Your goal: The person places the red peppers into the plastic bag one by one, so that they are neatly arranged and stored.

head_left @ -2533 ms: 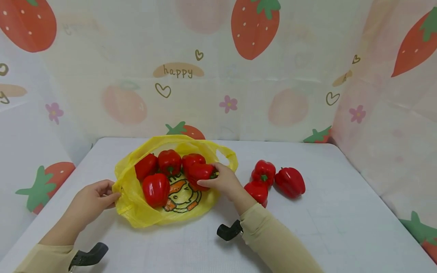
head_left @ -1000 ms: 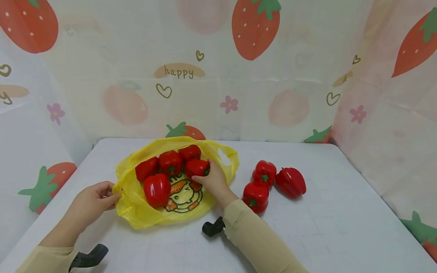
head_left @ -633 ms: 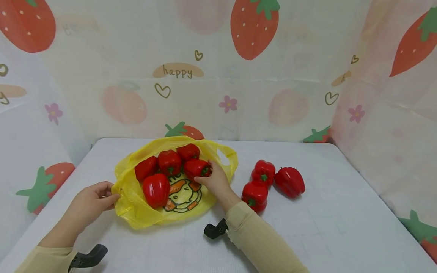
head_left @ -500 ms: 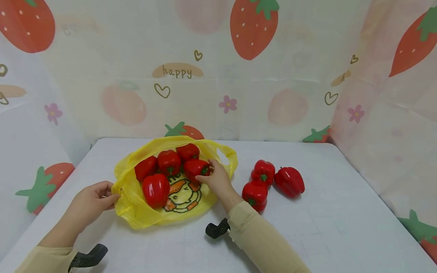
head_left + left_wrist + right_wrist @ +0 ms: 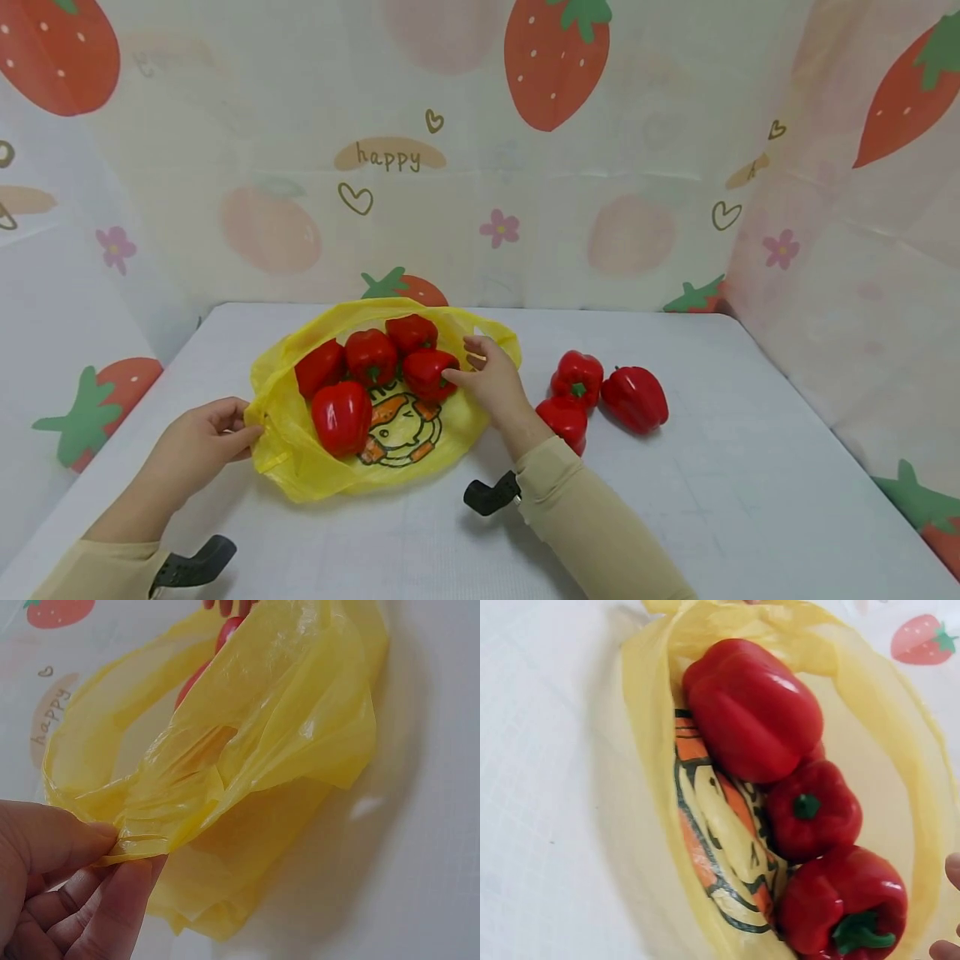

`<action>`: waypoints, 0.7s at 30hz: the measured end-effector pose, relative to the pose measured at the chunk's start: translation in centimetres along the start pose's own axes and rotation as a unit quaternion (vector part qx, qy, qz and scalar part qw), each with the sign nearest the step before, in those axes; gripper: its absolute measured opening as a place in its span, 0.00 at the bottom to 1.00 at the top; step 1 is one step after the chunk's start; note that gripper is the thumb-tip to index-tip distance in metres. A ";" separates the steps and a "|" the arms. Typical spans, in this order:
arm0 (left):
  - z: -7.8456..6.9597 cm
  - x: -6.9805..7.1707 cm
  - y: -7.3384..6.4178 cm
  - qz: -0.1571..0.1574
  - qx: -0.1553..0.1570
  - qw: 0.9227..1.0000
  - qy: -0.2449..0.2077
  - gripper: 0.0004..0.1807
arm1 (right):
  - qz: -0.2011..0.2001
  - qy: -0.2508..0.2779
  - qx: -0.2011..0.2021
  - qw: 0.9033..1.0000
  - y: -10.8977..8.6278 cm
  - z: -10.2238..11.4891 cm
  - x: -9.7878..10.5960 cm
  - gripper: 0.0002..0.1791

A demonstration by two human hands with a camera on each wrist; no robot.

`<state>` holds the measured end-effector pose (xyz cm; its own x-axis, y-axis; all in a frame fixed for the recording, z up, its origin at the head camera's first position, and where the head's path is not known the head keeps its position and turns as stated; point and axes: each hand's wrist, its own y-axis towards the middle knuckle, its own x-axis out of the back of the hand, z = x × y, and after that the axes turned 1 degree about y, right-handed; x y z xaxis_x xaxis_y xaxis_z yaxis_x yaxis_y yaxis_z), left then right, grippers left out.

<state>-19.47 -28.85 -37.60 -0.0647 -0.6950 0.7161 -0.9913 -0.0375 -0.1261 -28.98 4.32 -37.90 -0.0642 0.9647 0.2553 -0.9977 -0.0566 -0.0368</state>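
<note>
A yellow plastic bag [image 5: 296,475] lies open on its side, with a cartoon print inside. Several red bell peppers sit in it, one bell pepper [image 5: 342,418] nearest the front. My left hand [image 5: 198,446] pinches the bag's rim at the left; the left wrist view shows the plastic [image 5: 142,844] between thumb and fingers. At the bag's right side my right hand [image 5: 491,383] holds nothing, its fingers spread. Its thumb is close beside the rightmost bell pepper [image 5: 427,373]; whether they touch I cannot tell. In the right wrist view a bell pepper [image 5: 844,904] shows its green stem.
To the right of the bag, three more peppers are grouped on the white table [image 5: 720,467]: a back pepper [image 5: 577,375], a right pepper [image 5: 636,400] and a front one [image 5: 564,417] partly behind my right wrist. A strawberry-print curtain [image 5: 637,150] surrounds the table.
My right hand set a pepper down inside the bag, let go of it and drew back to the right. My left hand has stayed on the bag's rim.
</note>
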 end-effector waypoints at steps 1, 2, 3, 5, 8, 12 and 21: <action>0.0 0.0 0.0 0.000 0.000 1.000 0.001 0.20 | -0.001 -0.002 -0.001 1.000 0.0 0.1 0.2 0.32; 0.0 0.0 0.1 0.000 -0.001 1.000 0.001 0.20 | -0.001 -0.004 -0.002 1.000 0.0 0.2 0.3 0.32; 0.0 0.0 0.1 0.000 -0.001 1.000 0.002 0.20 | 0.000 -0.007 -0.002 1.000 -0.1 0.3 0.5 0.32; 0.0 0.0 0.1 0.000 -0.001 1.000 0.002 0.20 | 0.001 -0.015 -0.004 1.000 -0.2 0.6 0.8 0.32; -0.1 0.0 0.1 -0.001 0.000 1.000 0.004 0.20 | 0.005 -0.020 -0.005 1.000 -0.5 1.1 1.3 0.33; -0.2 0.0 0.1 -0.002 -0.002 1.000 0.005 0.20 | 0.015 -0.022 0.006 1.000 -1.0 2.0 2.1 0.33; -0.2 -0.2 0.2 0.000 0.000 1.000 0.006 0.21 | 0.029 -0.051 0.017 0.998 -1.4 3.7 4.7 0.33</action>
<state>-19.64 -28.59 -37.65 -0.0653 -0.6864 0.7243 -0.9913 -0.0386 -0.1259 -27.96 7.97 -33.10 -0.1224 0.9287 0.3502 -0.9922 -0.1221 -0.0229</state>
